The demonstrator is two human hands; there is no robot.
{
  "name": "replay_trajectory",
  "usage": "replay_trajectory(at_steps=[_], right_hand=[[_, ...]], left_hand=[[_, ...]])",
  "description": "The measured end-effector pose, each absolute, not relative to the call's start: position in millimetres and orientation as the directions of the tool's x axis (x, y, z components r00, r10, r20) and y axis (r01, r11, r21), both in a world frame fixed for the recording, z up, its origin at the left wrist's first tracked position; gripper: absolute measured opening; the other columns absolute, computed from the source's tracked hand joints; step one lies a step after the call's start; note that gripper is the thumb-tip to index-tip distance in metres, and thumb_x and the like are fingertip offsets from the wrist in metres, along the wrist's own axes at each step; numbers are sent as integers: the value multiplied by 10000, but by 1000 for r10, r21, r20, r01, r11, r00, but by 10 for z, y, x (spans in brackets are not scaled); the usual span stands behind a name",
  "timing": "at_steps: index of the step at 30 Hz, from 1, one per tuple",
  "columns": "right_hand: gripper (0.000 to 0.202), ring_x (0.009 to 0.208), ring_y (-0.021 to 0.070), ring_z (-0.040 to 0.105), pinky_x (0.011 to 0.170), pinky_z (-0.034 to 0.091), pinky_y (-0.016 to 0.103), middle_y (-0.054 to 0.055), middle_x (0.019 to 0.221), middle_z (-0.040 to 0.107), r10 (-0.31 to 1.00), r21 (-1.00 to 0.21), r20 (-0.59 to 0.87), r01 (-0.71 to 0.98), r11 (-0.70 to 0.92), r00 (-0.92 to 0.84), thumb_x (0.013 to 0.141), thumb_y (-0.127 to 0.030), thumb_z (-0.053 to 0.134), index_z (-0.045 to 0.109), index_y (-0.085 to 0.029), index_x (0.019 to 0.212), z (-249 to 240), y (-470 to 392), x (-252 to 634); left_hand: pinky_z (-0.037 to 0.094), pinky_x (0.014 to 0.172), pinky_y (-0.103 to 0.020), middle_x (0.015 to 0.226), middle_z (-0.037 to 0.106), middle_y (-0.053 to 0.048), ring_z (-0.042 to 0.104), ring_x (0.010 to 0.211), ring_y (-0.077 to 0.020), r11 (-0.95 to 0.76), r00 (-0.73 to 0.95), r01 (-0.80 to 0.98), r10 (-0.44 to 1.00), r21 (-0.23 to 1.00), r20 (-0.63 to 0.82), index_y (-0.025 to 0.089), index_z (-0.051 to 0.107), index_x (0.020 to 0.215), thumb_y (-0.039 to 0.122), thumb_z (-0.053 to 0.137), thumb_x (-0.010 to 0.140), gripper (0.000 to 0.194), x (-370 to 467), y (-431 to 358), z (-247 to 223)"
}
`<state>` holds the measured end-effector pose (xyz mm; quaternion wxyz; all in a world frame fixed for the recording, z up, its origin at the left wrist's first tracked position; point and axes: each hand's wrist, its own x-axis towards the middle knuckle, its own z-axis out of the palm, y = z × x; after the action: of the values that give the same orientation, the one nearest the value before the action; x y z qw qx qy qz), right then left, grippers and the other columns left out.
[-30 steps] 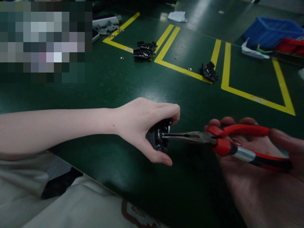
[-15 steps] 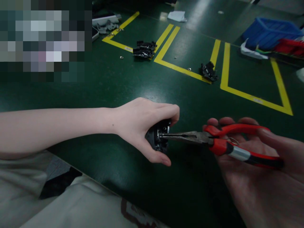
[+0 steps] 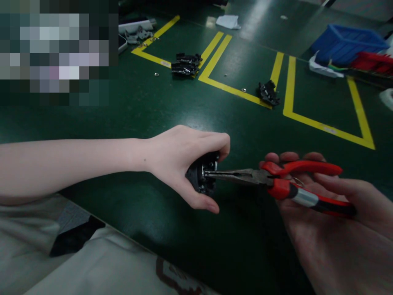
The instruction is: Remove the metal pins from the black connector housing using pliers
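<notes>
My left hand is wrapped round a small black mechanical part with metal bits in it, holding it on or just above the green table. The thumb lies along its near side and the curled fingers along its far side. In my right hand, palm up, is a pair of long-nose pliers with red and black handles. The plier tips reach into the open face of the black part, at a small metal piece; whether they grip it I cannot tell.
Yellow tape marks out areas on the table. Two similar black parts lie side by side, another black part farther right. Small metal rings are scattered about. A blue bin and red box stand at the back right.
The right hand with the pliers has shifted slightly left in view, and the handles look a little differently placed. The left hand still holds the black part almost unmoved.
</notes>
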<state>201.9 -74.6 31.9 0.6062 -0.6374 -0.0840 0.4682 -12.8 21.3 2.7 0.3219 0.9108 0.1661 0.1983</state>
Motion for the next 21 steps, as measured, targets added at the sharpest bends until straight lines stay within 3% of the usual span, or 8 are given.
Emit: replay_trajectory(at_steps=[8,13,21], right_hand=[[237,1009,235,736,940,623,457,34,1004,744,690,-863,-470,-451,-227,551,770,-143,578,682,-244,959,311,-751,1967],[183,970,229,742,933,623,477,-2,936,737,735,-871,-432,-454,-189,523,731,-160,639,669,-277,868,276,-774,2007],[101,985,224,730,943,617,462,1,930,738,768,-898,-373,-412,-157,521,756,-206,650,697,-262,827,248,-776,2008]], left_hand=[[342,576,-243,794,576,41,523,627,-114,-782,899,237,401,576,175,214,458,910,707,709,709,589,-132,228,19],[329,570,-253,789,581,36,518,615,-122,-810,905,272,399,519,149,213,476,912,726,697,704,596,-123,224,24],[316,579,-256,824,584,39,511,636,-125,-796,874,324,458,512,160,208,477,937,730,762,650,660,-103,172,33]])
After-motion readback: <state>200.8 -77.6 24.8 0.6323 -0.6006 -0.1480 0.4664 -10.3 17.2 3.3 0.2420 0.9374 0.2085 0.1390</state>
